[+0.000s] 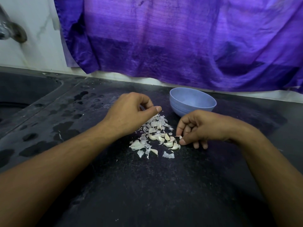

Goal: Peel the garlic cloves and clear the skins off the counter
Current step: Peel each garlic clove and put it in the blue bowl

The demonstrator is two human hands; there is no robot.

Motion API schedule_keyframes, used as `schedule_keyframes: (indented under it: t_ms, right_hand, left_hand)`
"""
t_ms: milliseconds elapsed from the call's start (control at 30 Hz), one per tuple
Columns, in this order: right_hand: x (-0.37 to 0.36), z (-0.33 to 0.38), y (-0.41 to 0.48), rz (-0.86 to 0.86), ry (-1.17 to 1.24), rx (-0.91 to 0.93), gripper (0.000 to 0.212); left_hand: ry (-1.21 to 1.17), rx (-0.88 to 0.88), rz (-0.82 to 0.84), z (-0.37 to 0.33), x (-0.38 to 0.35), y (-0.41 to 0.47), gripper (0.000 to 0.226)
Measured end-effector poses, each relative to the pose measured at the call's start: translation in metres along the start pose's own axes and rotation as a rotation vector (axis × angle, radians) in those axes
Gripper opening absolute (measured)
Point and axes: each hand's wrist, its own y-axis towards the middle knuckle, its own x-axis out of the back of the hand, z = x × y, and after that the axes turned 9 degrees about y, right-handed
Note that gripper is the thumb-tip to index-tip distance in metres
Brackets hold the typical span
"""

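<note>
Peeling garlic on the dark surface [147, 185], both grips at the pile.

Pinches one clove [180, 137] in right grip [201, 128], thumb against forefinger, at the right edge of the garlic cloves [168, 142] mid-surface. Curls left grip [131, 112] over the skins [154, 124], thumb out; cannot tell if anything held. Blue bowl [193, 104] just behind right grip, under the hanging purple cloth [180, 38]. Sink [24, 92] far left, wet patches beside it.
</note>
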Motion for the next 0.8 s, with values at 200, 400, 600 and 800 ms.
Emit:
schedule_keyframes:
  t_ms: [200,400,600,800]
  right_hand:
    - [-0.0017,0.0007,0.0001,-0.031,-0.024,0.007,0.009]
    - [0.0032,-0.0013,-0.0001,-0.064,0.016,0.084,0.006]
    - [0.0076,-0.0061,0.004,-0.048,-0.108,0.046,0.02]
    - [0.0041,-0.007,0.007,-0.076,-0.117,0.092,0.01]
  left_hand:
    - [0.006,-0.017,0.029,-0.0016,0.0,-0.0009,0.032]
    - [0.01,-0.019,0.043,-0.0035,0.0005,-0.0029,0.031]
    - [0.004,-0.012,0.042,-0.0025,0.0008,-0.0023,0.031]
    - [0.02,-0.014,0.054,-0.0032,-0.0001,-0.0027,0.031]
